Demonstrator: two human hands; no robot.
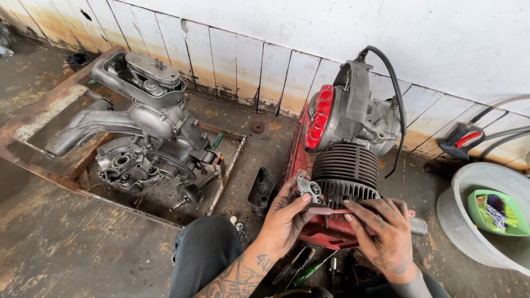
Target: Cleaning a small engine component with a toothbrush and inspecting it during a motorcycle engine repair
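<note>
While we crouch close, our left hand (287, 218) pinches a small cast-metal carburettor part (308, 187) against the finned cylinder (345, 174); our right hand (386, 229) clamps a thin red-handled tool (331, 211). Screwdrivers (301, 267) crowd the gritty concrete below. Leftward, a bare engine casing (149, 127) fills the rusty frame (33, 127); a grey basin (475, 221) hems the right.

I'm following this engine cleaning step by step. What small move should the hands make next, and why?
Probably draw the red-handled brush in the right hand across the small metal part pinched by the left hand; the brush tip lies just beside it, in front of the finned cylinder.
</note>
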